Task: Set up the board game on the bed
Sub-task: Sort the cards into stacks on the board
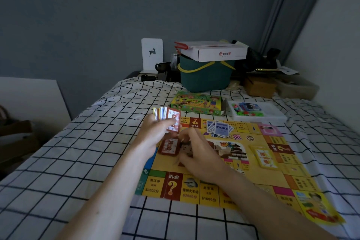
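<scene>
Left hand [155, 132] grips mixed card stack [167, 120] upright for sorting. Right hand [196, 152], fingers curled, sets red cards [169, 147] near game board's [253, 173] left edge, mid-bed [78, 142].

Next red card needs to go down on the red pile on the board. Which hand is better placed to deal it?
Right. The right hand already hovers at the red pile on the board, apparently free, though blurred. The left hand is busy gripping the card stack.
</scene>
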